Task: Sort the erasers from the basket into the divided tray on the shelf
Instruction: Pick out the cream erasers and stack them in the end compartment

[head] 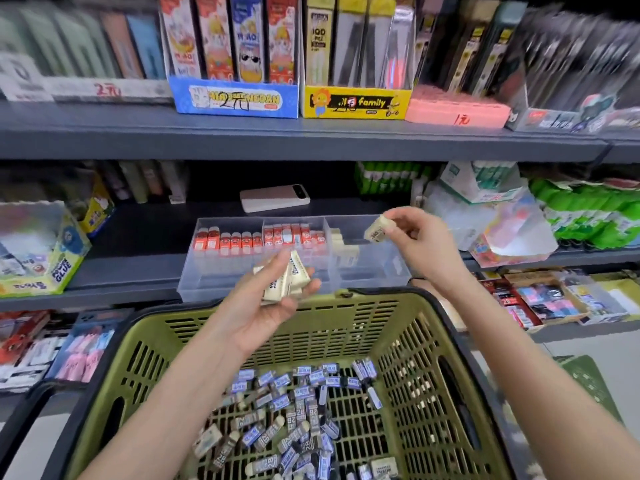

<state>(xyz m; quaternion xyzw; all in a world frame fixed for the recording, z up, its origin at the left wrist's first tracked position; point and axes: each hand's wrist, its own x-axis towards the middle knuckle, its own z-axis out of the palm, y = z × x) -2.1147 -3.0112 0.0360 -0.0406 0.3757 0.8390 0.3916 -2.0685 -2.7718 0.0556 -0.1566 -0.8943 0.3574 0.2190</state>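
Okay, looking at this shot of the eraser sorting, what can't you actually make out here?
All in the head view:
1. How many cream erasers the left hand holds: they overlap and the hand covers some.
2. Print on the single eraser the right hand pinches: small and blurred.
3. Middle compartment front of the divided tray: behind the left hand.
4. Near end of the basket: cut off by the bottom edge.

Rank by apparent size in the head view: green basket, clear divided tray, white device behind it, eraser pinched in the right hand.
1. green basket, nearest the camera
2. clear divided tray
3. white device
4. eraser, smallest though nearer than the device
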